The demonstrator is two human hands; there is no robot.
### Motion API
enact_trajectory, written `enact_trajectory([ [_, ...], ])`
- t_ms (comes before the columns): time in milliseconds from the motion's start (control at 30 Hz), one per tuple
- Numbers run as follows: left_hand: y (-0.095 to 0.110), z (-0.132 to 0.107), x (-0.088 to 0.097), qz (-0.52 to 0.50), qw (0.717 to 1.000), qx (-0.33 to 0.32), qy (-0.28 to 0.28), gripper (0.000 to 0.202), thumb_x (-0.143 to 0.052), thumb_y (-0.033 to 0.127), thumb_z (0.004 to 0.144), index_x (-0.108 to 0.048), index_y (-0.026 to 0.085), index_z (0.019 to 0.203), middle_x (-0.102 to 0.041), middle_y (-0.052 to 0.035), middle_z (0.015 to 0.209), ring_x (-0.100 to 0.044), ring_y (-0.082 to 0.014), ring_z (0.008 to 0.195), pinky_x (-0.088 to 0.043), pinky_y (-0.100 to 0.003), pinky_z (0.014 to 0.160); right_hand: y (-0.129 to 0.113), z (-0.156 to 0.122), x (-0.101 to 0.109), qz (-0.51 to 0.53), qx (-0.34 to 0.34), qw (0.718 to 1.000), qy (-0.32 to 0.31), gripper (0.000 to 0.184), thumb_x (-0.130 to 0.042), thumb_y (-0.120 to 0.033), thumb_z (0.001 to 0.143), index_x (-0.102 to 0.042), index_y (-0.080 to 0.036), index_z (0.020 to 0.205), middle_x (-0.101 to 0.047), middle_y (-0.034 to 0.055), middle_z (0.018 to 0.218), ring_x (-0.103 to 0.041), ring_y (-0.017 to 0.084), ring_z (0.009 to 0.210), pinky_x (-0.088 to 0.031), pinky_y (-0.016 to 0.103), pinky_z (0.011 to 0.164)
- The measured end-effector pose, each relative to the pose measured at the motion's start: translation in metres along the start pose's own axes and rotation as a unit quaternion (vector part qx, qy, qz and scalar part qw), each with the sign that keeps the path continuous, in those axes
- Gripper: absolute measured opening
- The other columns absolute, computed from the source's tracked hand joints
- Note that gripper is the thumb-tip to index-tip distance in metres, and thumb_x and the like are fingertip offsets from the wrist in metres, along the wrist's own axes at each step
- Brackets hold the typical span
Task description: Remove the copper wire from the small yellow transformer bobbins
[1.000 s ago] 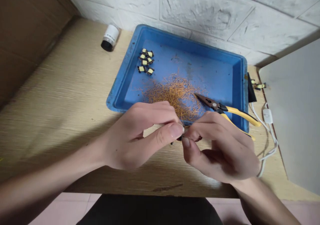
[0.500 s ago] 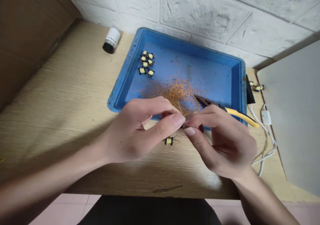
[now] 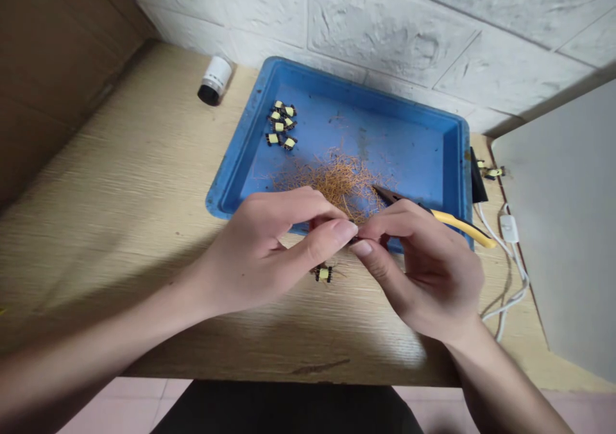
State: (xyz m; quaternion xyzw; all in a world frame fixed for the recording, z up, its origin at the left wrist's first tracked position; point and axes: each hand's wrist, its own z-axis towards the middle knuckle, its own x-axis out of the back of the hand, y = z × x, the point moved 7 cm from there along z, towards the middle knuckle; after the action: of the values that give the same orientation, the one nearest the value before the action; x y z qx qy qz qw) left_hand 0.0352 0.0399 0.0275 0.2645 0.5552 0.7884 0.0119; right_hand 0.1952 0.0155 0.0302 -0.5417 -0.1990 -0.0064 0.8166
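Note:
My left hand (image 3: 283, 248) pinches a small black part (image 3: 353, 240) between thumb and forefinger, and most of that part is hidden by the fingers. From the other side, the thumb and forefinger of my right hand (image 3: 423, 260) close at the part's end; whether they grip the part itself or a wire on it, I cannot tell. Just below the fingertips, a small coil transformer (image 3: 324, 273) with yellow tape, black pins and loose wire ends lies on the wooden table (image 3: 158, 138). Both hands are held over the near rim of a blue tray (image 3: 409, 106).
Several yellow-taped transformers (image 3: 282, 126) sit at the tray's left. A heap of copper wire clippings (image 3: 339, 180) fills its middle. Long-nose pliers (image 3: 450, 221) lie across the right near rim. A white bottle (image 3: 215, 79), a cable switch (image 3: 509, 228) and more transformers (image 3: 491, 172) are around it.
My right hand has shifted slightly left, its fingertips staying against my left ones. The view has tilted a little; the things on the table and in the tray lie as before.

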Motion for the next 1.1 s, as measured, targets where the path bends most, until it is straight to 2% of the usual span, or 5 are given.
enact_trajectory([
  [333, -0.008, -0.004, 0.001, -0.008, 0.999, -0.019, 0.028, 0.034, -0.069, 0.052, 0.105, -0.078, 0.020, 0.102, -0.081, 0.0006, 0.092, -0.074, -0.0119, 0.079, -0.056, -0.022, 0.074, 0.007, 0.000, -0.001, 0.047, -0.067, 0.997, 0.009, 0.009, -0.072, -0.016, 0.103, -0.069, -0.024, 0.099, -0.064, -0.0018, 0.083, -0.060, 0.013, 0.079, -0.050, 0.029, 0.067],
  [600, -0.003, -0.002, 0.003, -0.034, 0.999, -0.025, 0.024, 0.017, -0.071, 0.035, 0.105, -0.075, 0.021, 0.096, -0.077, 0.0044, 0.084, -0.070, -0.0098, 0.074, -0.053, -0.021, 0.069, 0.005, 0.000, -0.003, 0.070, -0.084, 0.994, 0.005, 0.012, -0.073, -0.015, 0.100, -0.068, -0.024, 0.097, -0.066, -0.0026, 0.082, -0.059, 0.012, 0.073, -0.049, 0.029, 0.063],
  [767, 0.001, -0.003, 0.001, 0.001, 0.999, -0.025, 0.023, 0.002, -0.073, 0.020, 0.095, -0.074, 0.020, 0.096, -0.072, 0.0056, 0.079, -0.070, -0.0107, 0.074, -0.056, -0.022, 0.073, 0.007, 0.000, -0.003, 0.091, -0.099, 0.991, 0.009, 0.013, -0.075, -0.013, 0.098, -0.069, -0.024, 0.096, -0.067, -0.0036, 0.081, -0.057, 0.010, 0.067, -0.049, 0.027, 0.060],
  [933, 0.003, -0.004, 0.003, 0.016, 0.999, -0.016, 0.035, 0.014, -0.063, 0.013, 0.098, -0.073, 0.019, 0.091, -0.072, 0.0070, 0.075, -0.062, -0.0069, 0.066, -0.056, -0.018, 0.074, 0.005, 0.001, -0.003, 0.090, -0.078, 0.993, 0.013, 0.012, -0.075, -0.013, 0.098, -0.070, -0.024, 0.099, -0.067, -0.0030, 0.081, -0.059, 0.011, 0.069, -0.050, 0.028, 0.061],
  [1100, 0.004, -0.002, 0.002, -0.003, 0.999, -0.005, 0.042, 0.016, -0.062, 0.013, 0.097, -0.071, 0.019, 0.085, -0.071, 0.0069, 0.075, -0.060, -0.0063, 0.065, -0.054, -0.018, 0.071, -0.003, 0.003, 0.000, -0.002, -0.002, 1.000, 0.011, 0.014, -0.072, -0.010, 0.098, -0.070, -0.024, 0.097, -0.068, -0.0011, 0.079, -0.063, 0.014, 0.074, -0.051, 0.030, 0.061],
])
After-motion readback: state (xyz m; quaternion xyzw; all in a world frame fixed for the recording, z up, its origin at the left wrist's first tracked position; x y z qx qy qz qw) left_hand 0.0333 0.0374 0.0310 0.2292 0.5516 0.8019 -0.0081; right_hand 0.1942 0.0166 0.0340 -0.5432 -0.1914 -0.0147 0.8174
